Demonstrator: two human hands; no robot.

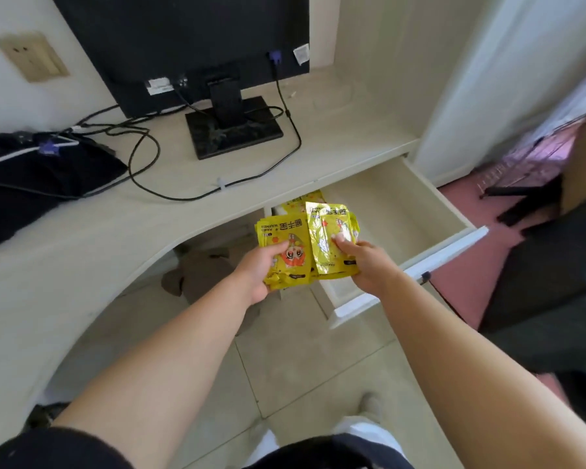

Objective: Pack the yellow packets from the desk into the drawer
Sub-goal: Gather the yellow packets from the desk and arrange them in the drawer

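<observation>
Both our left hand (263,270) and right hand (369,265) pinch yellow packets (286,238), with the open drawer (403,204) just beyond the fingers (279,249) — if the grip loosens, slippery packets may slide out and miss it.

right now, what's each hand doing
Left hand: holding the left packets.
Right hand: holding the right packets.

Monitor (183,45), cables (142,157), dark bag (38,177).
</observation>
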